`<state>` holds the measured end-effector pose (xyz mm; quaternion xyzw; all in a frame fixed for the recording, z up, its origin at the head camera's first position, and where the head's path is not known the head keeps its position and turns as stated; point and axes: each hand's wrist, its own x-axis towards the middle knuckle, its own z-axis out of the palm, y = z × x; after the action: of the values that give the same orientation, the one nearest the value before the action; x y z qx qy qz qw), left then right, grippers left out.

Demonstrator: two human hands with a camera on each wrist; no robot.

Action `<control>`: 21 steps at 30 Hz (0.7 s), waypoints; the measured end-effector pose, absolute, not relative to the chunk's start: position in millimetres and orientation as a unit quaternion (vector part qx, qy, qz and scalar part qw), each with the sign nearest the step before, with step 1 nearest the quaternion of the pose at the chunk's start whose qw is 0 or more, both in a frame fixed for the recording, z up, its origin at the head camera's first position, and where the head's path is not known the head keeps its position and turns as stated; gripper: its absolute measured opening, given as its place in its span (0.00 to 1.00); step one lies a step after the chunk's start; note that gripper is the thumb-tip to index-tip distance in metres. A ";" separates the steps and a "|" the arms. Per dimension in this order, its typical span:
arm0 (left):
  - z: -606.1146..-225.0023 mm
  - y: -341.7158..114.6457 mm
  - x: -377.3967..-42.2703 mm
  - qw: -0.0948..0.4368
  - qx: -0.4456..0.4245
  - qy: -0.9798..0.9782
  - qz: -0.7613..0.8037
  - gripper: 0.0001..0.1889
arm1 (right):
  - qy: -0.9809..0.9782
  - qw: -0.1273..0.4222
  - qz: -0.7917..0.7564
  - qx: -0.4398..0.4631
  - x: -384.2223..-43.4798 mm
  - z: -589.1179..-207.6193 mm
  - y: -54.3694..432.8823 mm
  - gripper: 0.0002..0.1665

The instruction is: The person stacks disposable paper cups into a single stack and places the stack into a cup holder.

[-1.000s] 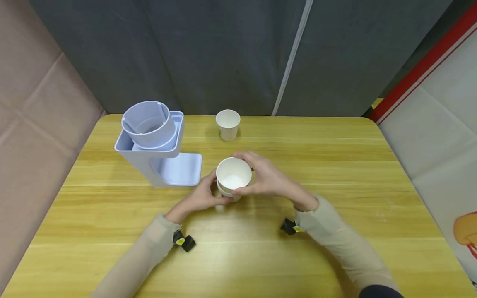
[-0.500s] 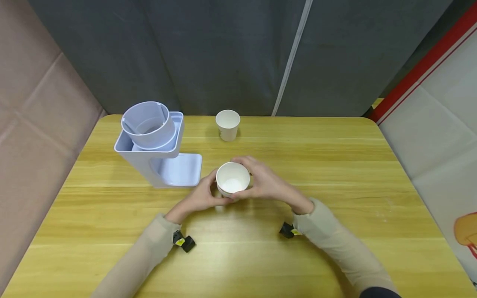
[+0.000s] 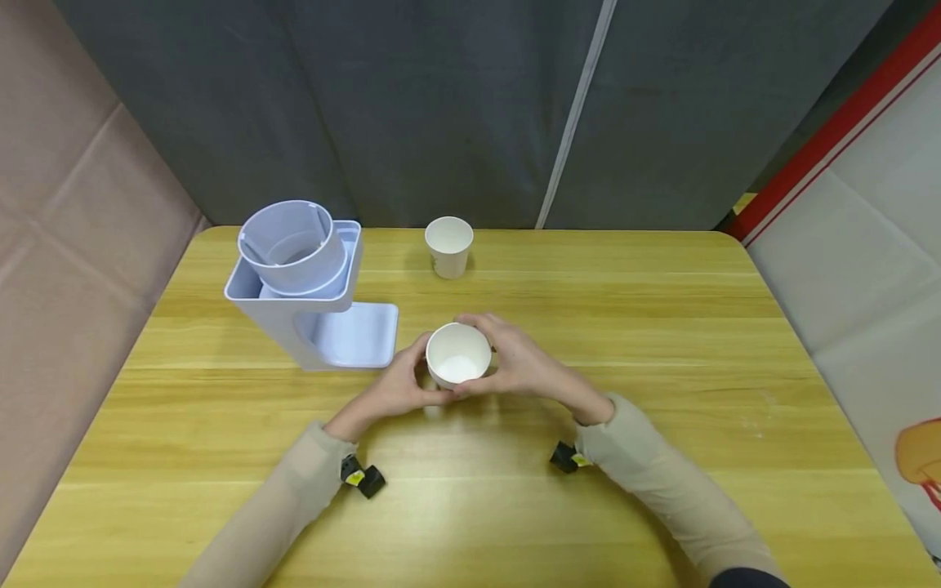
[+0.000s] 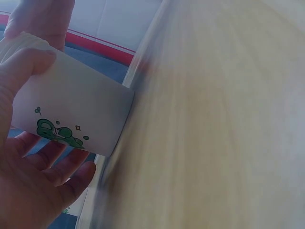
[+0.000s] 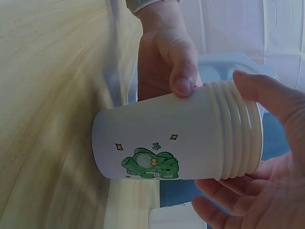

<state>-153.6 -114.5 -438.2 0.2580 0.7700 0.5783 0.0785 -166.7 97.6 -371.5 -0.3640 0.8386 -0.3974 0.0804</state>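
Note:
A nested stack of white paper cups (image 3: pixel 459 355) stands upright on the table, mouth up, between both hands. Its rims lie close together at the top, and a green cartoon animal is printed on the outer cup (image 5: pixel 157 138) in the right wrist view. My left hand (image 3: pixel 397 384) holds the stack's side, thumb at the near side and fingers around the far side. My right hand (image 3: pixel 518 359) grips the rims (image 5: pixel 233 129) from the right, thumb near and fingers beyond. In the left wrist view the stack's base (image 4: pixel 121 121) meets the tabletop.
A single paper cup (image 3: pixel 449 249) stands near the table's back edge. Left of the hands is a pale lavender plastic stand (image 3: pixel 316 327) with a round container (image 3: pixel 287 249) on top and a flat base tray (image 3: pixel 360 335). A dark grey curtain (image 3: pixel 441 106) hangs behind the wooden table (image 3: pixel 625 310).
My right hand has moved down, and the upper cup has sunk into the stack, closing the gap between the rims. The left hand stays in place around the stack.

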 end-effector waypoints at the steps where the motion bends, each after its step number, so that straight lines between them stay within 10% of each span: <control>1: -438.5 -114.4 -153.7 0.078 0.257 0.771 0.577 0.42 | 0.838 0.082 -0.398 -0.363 -166.7 -371.7 97.5 0.50; 21: -439.4 -113.7 -153.3 0.076 0.245 0.779 0.573 0.40 | 0.830 0.082 -0.421 -0.358 -174.5 -364.7 104.8 0.47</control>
<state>-153.3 -113.7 -439.4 0.2448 0.7787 0.5726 0.0762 -174.5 104.8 -364.7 -0.3582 0.8296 -0.4205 0.0816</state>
